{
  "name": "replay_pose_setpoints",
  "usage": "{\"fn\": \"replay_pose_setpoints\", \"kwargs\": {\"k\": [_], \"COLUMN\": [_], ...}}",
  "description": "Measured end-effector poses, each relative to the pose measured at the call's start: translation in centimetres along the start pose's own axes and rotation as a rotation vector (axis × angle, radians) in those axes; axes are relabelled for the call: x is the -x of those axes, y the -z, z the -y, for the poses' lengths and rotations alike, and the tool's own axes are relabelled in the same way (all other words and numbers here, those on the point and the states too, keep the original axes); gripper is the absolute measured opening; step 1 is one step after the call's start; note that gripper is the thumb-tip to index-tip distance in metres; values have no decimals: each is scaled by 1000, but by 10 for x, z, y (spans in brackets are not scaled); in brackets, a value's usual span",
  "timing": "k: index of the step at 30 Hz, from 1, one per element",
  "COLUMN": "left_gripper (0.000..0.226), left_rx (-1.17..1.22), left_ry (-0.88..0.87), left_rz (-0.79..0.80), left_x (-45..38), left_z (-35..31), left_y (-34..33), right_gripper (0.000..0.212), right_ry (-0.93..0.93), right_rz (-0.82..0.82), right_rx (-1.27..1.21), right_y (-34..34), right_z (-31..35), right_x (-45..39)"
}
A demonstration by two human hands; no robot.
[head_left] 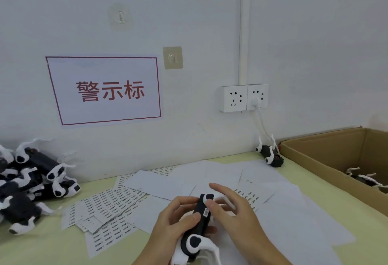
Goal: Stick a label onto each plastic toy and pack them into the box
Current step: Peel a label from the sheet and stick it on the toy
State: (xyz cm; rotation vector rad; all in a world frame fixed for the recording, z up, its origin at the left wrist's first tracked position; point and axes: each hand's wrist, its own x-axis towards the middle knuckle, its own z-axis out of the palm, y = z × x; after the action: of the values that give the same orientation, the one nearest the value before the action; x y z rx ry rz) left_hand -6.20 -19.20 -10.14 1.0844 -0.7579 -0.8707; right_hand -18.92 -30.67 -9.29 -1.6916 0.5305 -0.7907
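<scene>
Hands: left [174, 220] gripping 1 toy [200, 222]; right [233, 214] thumb pressing 1 label [206, 213], fingers spread.

Toy pile [31, 182] cut by left edge; box [327, 159] cut by right edge, toys inside [365, 177] mostly hidden by its wall. Label sheets [109, 203] print too small to read. Held toy [199, 229] bottom cropped.

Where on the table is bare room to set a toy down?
Bare table at front left, below the toy pile and left of the label sheets. Centre is papered; the box fills the right.
</scene>
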Motion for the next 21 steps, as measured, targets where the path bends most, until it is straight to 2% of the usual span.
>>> {"fn": "replay_pose_setpoints", "kwargs": {"k": [3,5,7,10,12,16,21], "left_gripper": [36,24,16,35,45,46,45], "left_rx": [-66,-79,8,168,174,23,0], "left_ry": [-1,3,14,47,7,-93,-130], "left_rz": [13,-10,-69,-86,-59,-226,-381], "left_x": [2,-1,-4,-4,-3,-11,-14], "left_z": [-11,-18,-23,-28,-31,-18,-8], "left_y": [-6,-10,-9,-6,-5,-5,-3], "right_gripper": [11,10,11,11,15,15,9], "right_ry": [49,62,52,-11,-69,-65,-50], "right_rz": [13,14,-27,-126,-197,-318,-293], "right_rx": [-33,-46,-63,-142,-205,-160,-100], "right_y": [5,6,5,3,1,-1,-6], "right_z": [5,8,8,5,5,-2,-3], "right_x": [-2,-3,-3,-6,-5,-4,-1]}}
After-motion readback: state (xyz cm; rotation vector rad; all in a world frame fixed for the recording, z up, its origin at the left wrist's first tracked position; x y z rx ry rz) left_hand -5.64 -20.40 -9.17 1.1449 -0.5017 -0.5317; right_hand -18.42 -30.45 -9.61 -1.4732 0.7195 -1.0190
